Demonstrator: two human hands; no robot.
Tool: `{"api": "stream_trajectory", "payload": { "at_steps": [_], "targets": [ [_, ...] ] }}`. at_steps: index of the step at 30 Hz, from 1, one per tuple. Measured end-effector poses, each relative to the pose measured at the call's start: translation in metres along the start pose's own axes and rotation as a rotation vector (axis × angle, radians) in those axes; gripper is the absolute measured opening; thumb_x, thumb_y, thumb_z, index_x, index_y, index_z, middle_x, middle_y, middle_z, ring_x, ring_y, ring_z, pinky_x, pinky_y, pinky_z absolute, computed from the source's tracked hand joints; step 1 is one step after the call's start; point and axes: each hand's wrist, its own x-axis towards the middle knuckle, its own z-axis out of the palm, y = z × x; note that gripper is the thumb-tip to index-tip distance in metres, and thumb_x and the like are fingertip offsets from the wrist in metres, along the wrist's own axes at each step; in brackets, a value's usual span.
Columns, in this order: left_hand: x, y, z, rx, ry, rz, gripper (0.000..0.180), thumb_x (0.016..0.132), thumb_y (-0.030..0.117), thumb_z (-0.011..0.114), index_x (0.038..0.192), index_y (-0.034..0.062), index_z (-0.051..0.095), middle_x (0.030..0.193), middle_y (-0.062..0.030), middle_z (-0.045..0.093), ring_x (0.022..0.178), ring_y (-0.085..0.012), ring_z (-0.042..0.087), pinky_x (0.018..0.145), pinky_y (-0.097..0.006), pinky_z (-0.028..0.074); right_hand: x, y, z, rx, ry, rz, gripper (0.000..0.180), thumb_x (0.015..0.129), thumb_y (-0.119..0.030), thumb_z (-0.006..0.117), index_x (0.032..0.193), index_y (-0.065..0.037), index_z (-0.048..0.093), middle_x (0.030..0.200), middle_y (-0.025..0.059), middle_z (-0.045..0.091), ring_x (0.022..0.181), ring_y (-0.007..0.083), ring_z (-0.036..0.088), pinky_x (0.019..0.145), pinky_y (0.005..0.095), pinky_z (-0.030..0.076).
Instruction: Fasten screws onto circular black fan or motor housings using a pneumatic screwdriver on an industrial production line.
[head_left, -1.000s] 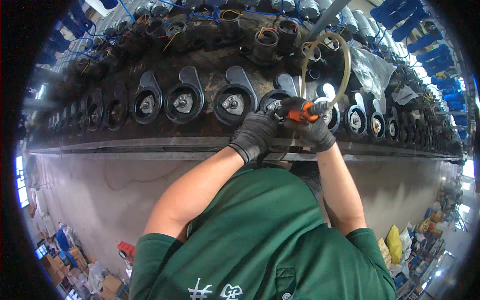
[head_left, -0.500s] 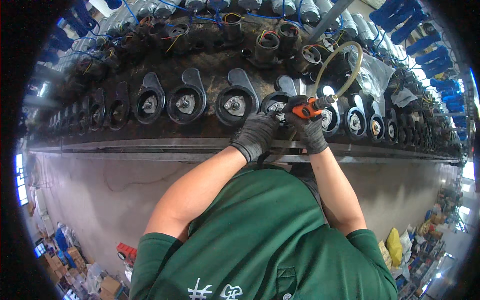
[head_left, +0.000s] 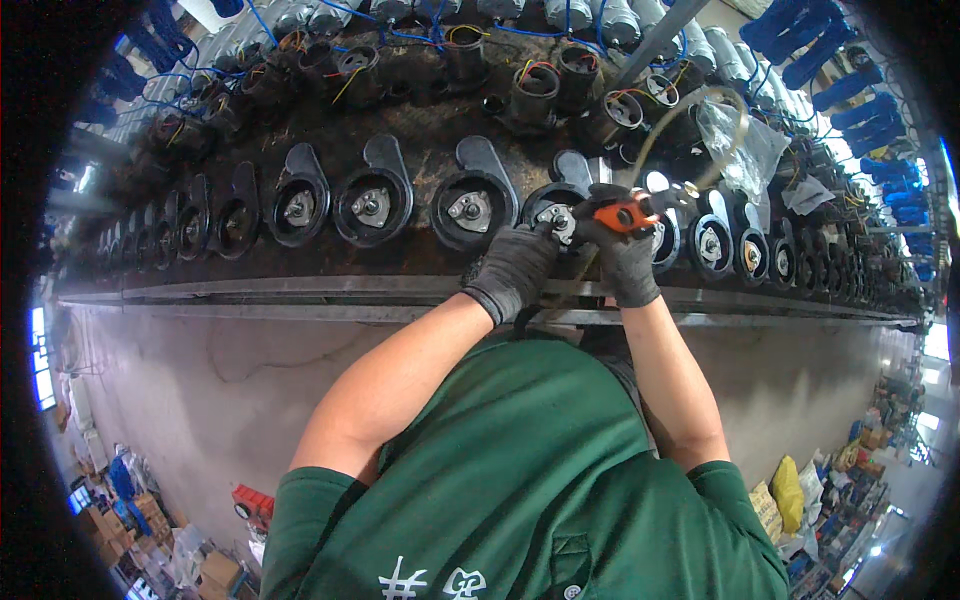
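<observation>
Orange shows at the tool [head_left: 625, 215] in the right hand [head_left: 625, 255], and against half a second ago both gloved hands sit at the same housing [head_left: 555, 212]; the tool looks tipped a little flatter, and the hose [head_left: 690, 110] looping up from it holds much the same arc. The left hand [head_left: 515, 268] has not left the near edge of that housing.

Left of the housing, more black round housings [head_left: 372, 205] stand in a row along the table [head_left: 300, 290], each with a metal hub facing out. Right of it the row runs on, partly covered by the right hand and the tool. Behind the housing lie dark motor bodies [head_left: 535, 92] with coloured wires, and a clear plastic bag [head_left: 745, 150] sits beyond the hose. The table's metal rail runs just below the housing, between it and the green shirt [head_left: 520, 480].

Right fingers are wrapped tight around the tool's orange grip, its nose pointing at the hub of the housing. Left fingers are curled against the housing's lower left rim, touching it; whether they pinch a small part I cannot tell, since the glove hides the tips.
</observation>
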Motion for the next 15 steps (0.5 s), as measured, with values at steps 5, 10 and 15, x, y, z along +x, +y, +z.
{"api": "stream_trajectory", "payload": {
  "at_steps": [5, 10, 15],
  "targets": [
    [0.000, 0.005, -0.012, 0.038, -0.132, -0.009, 0.023, 0.085, 0.014, 0.059, 0.104, 0.0076, 0.069, 0.095, -0.0140, 0.070, 0.083, -0.0283, 0.069, 0.070, -0.043, 0.050, -0.015, -0.021, -0.024, 0.384, 0.126, -0.061, 0.049, 0.075, -0.001, 0.079, 0.120, -0.002, 0.061, 0.102, 0.0103, 0.070, 0.083, 0.0194, 0.068, 0.073, 0.0329, 0.058],
    [-0.010, -0.011, 0.000, -0.227, 0.116, 0.033, 0.029, 0.083, 0.019, 0.066, 0.109, 0.0068, 0.070, 0.105, -0.0169, 0.069, 0.092, -0.0334, 0.069, 0.083, -0.049, 0.051, -0.040, -0.068, -0.034, 1.037, 0.114, 0.181, 0.043, 0.078, 0.002, 0.065, 0.120, -0.003, 0.059, 0.102, 0.0130, 0.067, 0.094, 0.0273, 0.066, 0.078, 0.0389, 0.059],
    [-0.037, 0.019, -0.065, -0.750, 0.151, -0.153, 0.034, 0.083, 0.021, 0.073, 0.113, 0.0049, 0.069, 0.106, -0.0143, 0.069, 0.094, -0.0279, 0.070, 0.087, -0.042, 0.054, -0.065, -0.071, -0.044, 1.257, 0.423, 0.198, 0.040, 0.077, -0.003, 0.065, 0.115, -0.006, 0.057, 0.096, 0.0104, 0.061, 0.099, 0.0277, 0.063, 0.085, 0.0438, 0.058]
  ]
}}
